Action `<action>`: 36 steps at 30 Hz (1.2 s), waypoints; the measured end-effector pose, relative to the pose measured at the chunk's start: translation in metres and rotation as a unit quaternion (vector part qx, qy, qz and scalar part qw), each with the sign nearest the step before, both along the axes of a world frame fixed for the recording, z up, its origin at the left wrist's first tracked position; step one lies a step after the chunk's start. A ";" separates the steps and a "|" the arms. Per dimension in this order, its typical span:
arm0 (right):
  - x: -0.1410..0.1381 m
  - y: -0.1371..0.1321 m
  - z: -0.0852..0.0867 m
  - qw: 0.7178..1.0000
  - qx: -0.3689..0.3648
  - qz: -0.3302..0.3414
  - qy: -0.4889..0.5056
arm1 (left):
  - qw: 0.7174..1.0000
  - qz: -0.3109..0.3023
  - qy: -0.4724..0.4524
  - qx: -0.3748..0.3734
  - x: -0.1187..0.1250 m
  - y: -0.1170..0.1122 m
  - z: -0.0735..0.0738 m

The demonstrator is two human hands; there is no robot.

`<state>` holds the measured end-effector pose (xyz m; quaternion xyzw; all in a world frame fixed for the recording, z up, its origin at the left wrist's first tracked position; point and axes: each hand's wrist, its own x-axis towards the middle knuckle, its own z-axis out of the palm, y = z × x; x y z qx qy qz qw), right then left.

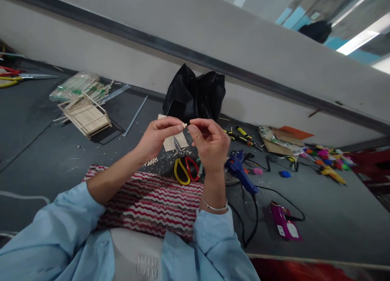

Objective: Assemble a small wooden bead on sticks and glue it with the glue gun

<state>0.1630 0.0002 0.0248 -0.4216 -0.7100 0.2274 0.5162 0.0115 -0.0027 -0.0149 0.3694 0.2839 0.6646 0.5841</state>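
My left hand [161, 135] pinches a tiny pale piece [184, 125], seemingly wood, between thumb and forefinger. Close beside it, my right hand [211, 143] has thumb and forefinger brought together near the same piece; whether it grips anything is too small to make out. Below both hands lie scissors [184, 167] with one yellow and one red handle, their blades on a beige sheet [179, 142]. A small heap of pale wooden bits [151, 162] sits left of the scissors, with crumbs scattered around.
A striped cloth [143, 199] covers the table's front edge. At left stands a small stick-built wooden frame [87, 116] by bagged sticks [76, 86]. A black bag [198, 92] is behind. To the right are a blue glue gun [240, 171] with cable, pliers [242, 137] and colourful pompoms [327, 155].
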 end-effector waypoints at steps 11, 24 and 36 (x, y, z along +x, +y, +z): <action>0.004 -0.001 0.006 0.998 -0.058 0.009 0.027 | 0.996 -0.064 0.054 -0.018 -0.009 -0.003 0.007; 0.003 -0.004 0.008 0.998 -0.053 0.032 -0.028 | 0.994 -0.082 0.073 0.006 -0.010 -0.002 0.005; 0.121 -0.040 0.015 0.889 -0.011 -0.260 -0.377 | 0.996 -0.084 -0.023 -0.010 -0.012 0.005 0.002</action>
